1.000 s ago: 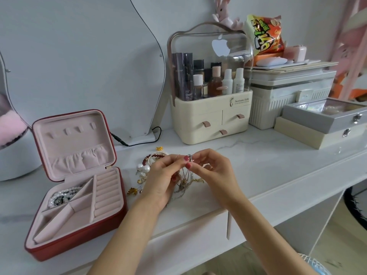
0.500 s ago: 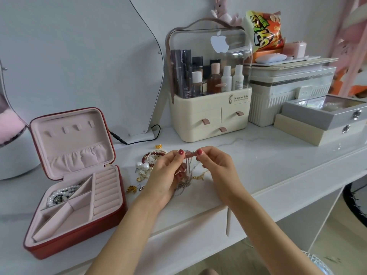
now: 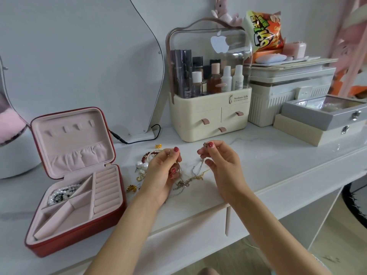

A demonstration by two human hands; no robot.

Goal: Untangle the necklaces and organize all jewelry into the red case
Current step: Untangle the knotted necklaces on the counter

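White marble-look vanity top (image 3: 268, 161): left hand (image 3: 161, 175) and right hand (image 3: 222, 167), each pinching the tangled necklaces (image 3: 190, 178) at frame centre, have drawn apart, stretching the knot; red case (image 3: 79, 233) waits open at lower left.

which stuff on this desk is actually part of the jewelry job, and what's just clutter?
Job:
- red case, open, pearl piece inside
- tangled necklaces, pinched by left hand and right hand
- loose jewelry on the desk beside the case

Lying about:
- cosmetics organizer
- snack bag
- grey box
- black cable
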